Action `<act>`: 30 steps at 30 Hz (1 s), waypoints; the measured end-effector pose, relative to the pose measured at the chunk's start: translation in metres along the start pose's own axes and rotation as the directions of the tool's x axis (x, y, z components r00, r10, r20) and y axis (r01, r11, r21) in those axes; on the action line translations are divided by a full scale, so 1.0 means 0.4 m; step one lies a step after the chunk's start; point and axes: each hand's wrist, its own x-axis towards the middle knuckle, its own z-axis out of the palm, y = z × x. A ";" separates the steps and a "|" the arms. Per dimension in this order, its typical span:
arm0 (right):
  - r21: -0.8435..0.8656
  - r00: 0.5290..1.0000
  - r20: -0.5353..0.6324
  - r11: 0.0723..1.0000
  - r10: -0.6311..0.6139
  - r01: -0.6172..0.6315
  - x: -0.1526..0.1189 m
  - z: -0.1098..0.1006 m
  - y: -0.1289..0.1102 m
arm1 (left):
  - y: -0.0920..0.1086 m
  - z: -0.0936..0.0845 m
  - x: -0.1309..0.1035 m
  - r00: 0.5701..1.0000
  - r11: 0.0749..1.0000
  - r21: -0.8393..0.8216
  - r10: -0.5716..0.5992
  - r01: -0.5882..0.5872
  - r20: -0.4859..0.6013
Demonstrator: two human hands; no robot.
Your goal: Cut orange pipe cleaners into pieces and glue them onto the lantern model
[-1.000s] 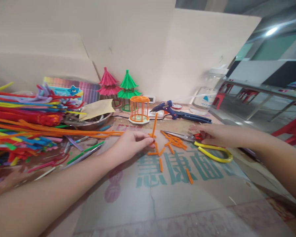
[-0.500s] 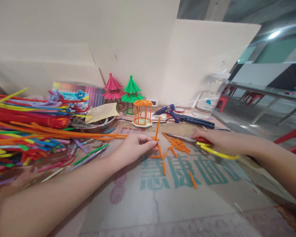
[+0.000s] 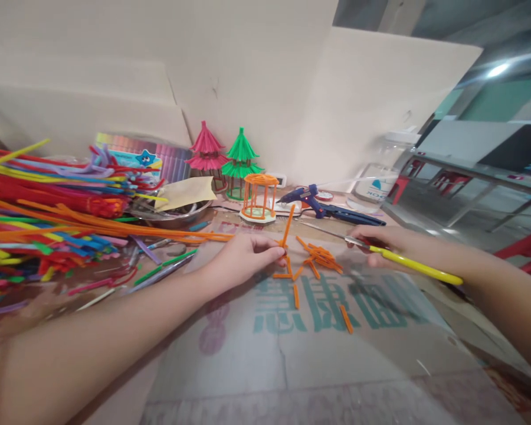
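My left hand (image 3: 259,255) pinches an orange stick (image 3: 288,226) that points up from its fingertips. Just right of it lies a pile of short orange pieces (image 3: 321,258), with loose ones nearer me, such as one piece (image 3: 346,319) on the translucent sheet (image 3: 230,378). My right hand (image 3: 383,239) is wrapped round scissors (image 3: 400,263) with a yellow handle, their blades pointing left above the sheet. Behind my left hand stands an orange cage-like frame (image 3: 259,198) on a pale base.
Bundles of coloured sticks (image 3: 48,200) fill the left side. Pink (image 3: 205,147) and green (image 3: 241,156) roofed models stand behind, near a metal bowl (image 3: 177,218). A blue glue gun (image 3: 303,196) lies at the back, left of a clear jar (image 3: 376,177).
The scissors have turned in my right hand, with the blades now showing more and the yellow handle lying along my wrist. My left hand still holds the orange stick; the view has shifted slightly.
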 end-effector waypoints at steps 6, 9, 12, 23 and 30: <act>0.076 0.987 0.145 0.996 -0.062 0.052 0.022 0.028 -0.029 | 0.008 0.003 0.001 1.000 0.999 -0.046 -0.013 0.013 0.004; 0.080 0.987 0.140 0.994 -0.082 0.071 0.023 0.036 -0.046 | 0.008 0.006 0.002 1.000 0.995 -0.094 -0.026 0.027 0.013; 0.063 0.988 0.137 0.996 -0.069 0.061 0.023 0.041 -0.059 | 0.010 0.008 0.003 1.000 0.997 -0.077 -0.017 0.019 0.016; 0.085 0.978 0.197 0.995 -0.069 0.053 0.031 0.047 -0.057 | 0.016 0.006 0.002 1.000 1.000 -0.026 -0.016 0.017 0.024; 0.139 0.986 0.150 0.989 -0.068 0.047 0.034 0.057 -0.051 | 0.006 0.003 0.000 0.999 1.000 0.007 -0.028 0.028 0.027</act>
